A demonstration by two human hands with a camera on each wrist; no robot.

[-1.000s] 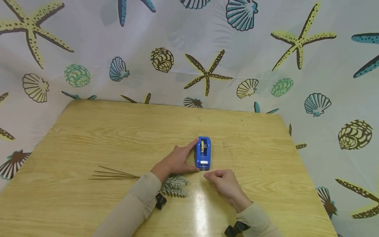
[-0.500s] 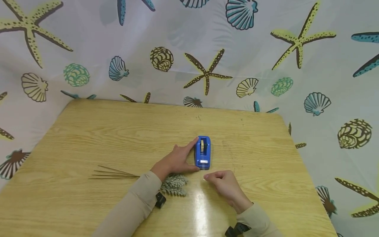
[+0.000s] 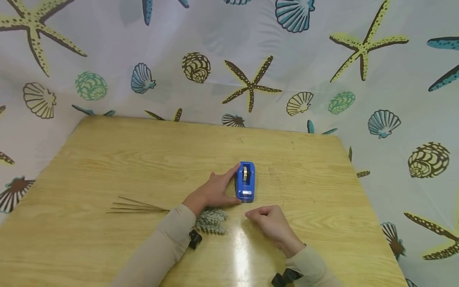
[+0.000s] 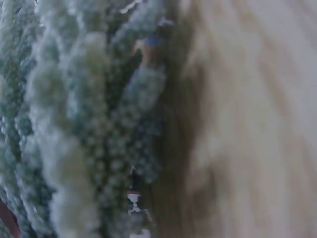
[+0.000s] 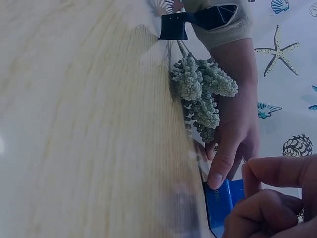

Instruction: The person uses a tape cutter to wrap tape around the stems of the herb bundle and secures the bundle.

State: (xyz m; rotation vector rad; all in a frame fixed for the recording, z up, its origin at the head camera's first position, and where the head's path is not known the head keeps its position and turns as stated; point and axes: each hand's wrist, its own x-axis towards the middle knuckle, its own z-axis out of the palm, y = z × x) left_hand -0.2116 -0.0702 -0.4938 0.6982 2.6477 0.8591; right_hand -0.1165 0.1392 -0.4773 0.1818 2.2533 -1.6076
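Observation:
A blue tape dispenser [image 3: 252, 185] with a roll in it stands on the wooden table. My left hand [image 3: 216, 192] grips it from the left, thumb at its front end and a finger at its back. Just in front of the dispenser, my right hand [image 3: 273, 224] pinches thumb against index finger, other fingers curled. A thin sliver of tape [image 5: 243, 159] shows at that pinch in the right wrist view; most of it is hidden. Grey-green artificial flower sprigs [image 3: 211, 220] lie under my left wrist, their thin brown stems pointing left. They fill the left of the left wrist view.
The wooden table [image 3: 143, 159] ends at a white cloth [image 3: 215, 36] printed with shells and starfish, which hangs behind it and at both sides. A black wrist camera [image 3: 195, 239] is strapped at my left sleeve, another one [image 3: 283, 278] at my right.
My right hand has drawn slightly toward me, so the gap between its fingertips and the dispenser is a little wider. The left hand stays on the dispenser. The head view has tilted slightly.

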